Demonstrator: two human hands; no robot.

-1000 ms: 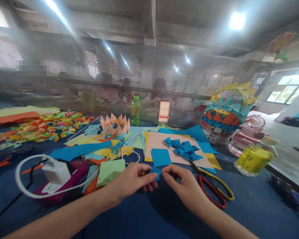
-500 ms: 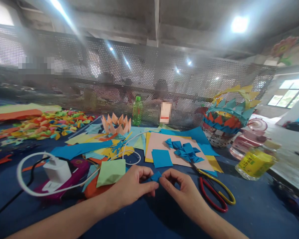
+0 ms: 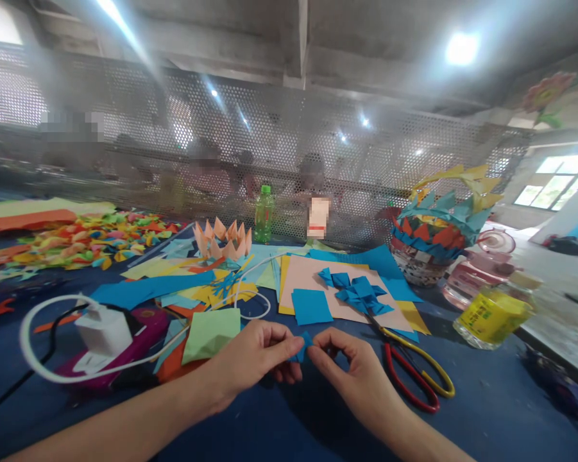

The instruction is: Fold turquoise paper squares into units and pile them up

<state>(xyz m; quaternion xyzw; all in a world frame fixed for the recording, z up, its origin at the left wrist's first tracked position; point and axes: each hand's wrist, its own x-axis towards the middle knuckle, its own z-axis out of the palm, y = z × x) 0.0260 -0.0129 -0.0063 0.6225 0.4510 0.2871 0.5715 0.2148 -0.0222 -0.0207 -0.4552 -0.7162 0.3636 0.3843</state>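
A small folded piece of blue paper [image 3: 306, 346] is pinched between my two hands above the dark blue table. My left hand [image 3: 269, 356] grips its left side, thumb on top and fingers curled beneath. At its right edge, my right hand [image 3: 344, 359] closes thumb and forefinger on the paper. Just beyond lie a stack of blue paper squares [image 3: 312, 307] and several folded blue pieces [image 3: 363, 294] on a pink sheet [image 3: 301, 273]. Scissors [image 3: 414, 369] with red and yellow handles rest right of my right hand; their tips reach the folded pieces.
Left of my hands are green paper squares [image 3: 212, 335] and a white charger [image 3: 103, 333] in a purple power strip [image 3: 144, 337]. Farther back stand an orange paper ring [image 3: 221, 242], a green bottle [image 3: 264, 218] and a paper basket [image 3: 418, 256]. A yellow-labelled bottle [image 3: 495, 314] is at right.
The blue paper has turned more upright between my fingers. My left thumb has moved up onto it. My right hand has barely shifted.
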